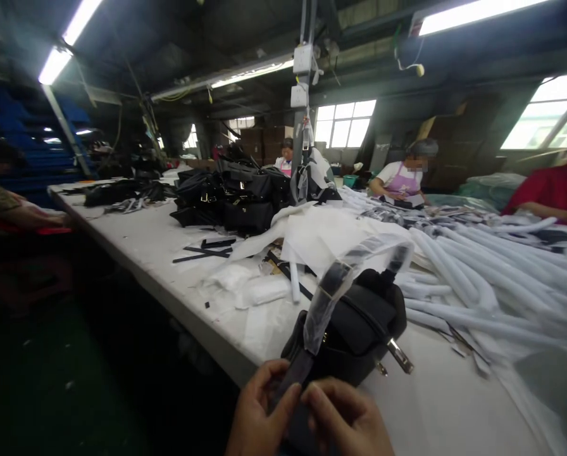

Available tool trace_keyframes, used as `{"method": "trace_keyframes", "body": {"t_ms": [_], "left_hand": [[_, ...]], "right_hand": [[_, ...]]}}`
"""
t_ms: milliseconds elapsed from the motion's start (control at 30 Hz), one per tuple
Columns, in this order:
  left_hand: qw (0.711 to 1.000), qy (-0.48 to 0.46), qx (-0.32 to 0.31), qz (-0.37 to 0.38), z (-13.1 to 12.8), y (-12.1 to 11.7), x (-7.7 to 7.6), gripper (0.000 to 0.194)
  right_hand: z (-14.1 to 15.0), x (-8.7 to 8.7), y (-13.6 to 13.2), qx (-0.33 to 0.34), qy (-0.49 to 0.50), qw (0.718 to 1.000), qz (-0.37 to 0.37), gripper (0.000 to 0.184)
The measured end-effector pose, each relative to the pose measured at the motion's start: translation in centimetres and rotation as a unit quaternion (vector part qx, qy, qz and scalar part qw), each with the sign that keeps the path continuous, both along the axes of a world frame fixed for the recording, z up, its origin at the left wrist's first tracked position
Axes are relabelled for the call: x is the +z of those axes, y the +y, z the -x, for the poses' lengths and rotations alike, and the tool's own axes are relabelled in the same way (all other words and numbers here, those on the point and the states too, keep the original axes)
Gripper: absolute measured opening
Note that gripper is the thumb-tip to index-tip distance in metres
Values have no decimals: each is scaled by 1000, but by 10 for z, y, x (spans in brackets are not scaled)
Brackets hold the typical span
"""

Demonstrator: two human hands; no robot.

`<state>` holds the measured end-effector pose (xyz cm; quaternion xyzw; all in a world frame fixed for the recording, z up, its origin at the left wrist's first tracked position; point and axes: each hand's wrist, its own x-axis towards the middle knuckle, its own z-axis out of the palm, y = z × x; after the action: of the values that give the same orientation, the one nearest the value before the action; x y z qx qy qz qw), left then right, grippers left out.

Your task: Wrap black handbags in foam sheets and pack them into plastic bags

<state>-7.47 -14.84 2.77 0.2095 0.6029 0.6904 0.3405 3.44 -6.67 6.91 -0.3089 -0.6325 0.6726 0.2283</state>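
Observation:
A black handbag (359,316) rests on the white table near its front edge, with metal fittings on its right side. Its strap (328,297) arches over the bag, wrapped in clear plastic film. My left hand (264,405) pinches the dark lower end of the strap between thumb and fingers. Close beside it, my right hand (340,415) is closed with thumb and forefinger pressed together at the strap's edge. Whatever lies between those right fingertips is too small to make out.
Black bags (236,190) are heaped farther back on the table (160,278). White foam tubes (478,278) cover the right side. White sheets (331,228) and black strips (207,250) lie behind the handbag. Several people sit around the table, and a post (302,114) with sockets rises behind.

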Motion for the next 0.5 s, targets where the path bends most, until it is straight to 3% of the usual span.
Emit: {"method": "trace_keyframes", "body": {"t_ms": [267, 500], "left_hand": [[998, 37, -43, -2, 9, -8, 2, 47], [993, 5, -120, -13, 22, -12, 3, 49]], "right_hand": [[14, 3, 4, -43, -89, 988, -116, 48], [18, 4, 11, -13, -117, 986, -118, 49]]}}
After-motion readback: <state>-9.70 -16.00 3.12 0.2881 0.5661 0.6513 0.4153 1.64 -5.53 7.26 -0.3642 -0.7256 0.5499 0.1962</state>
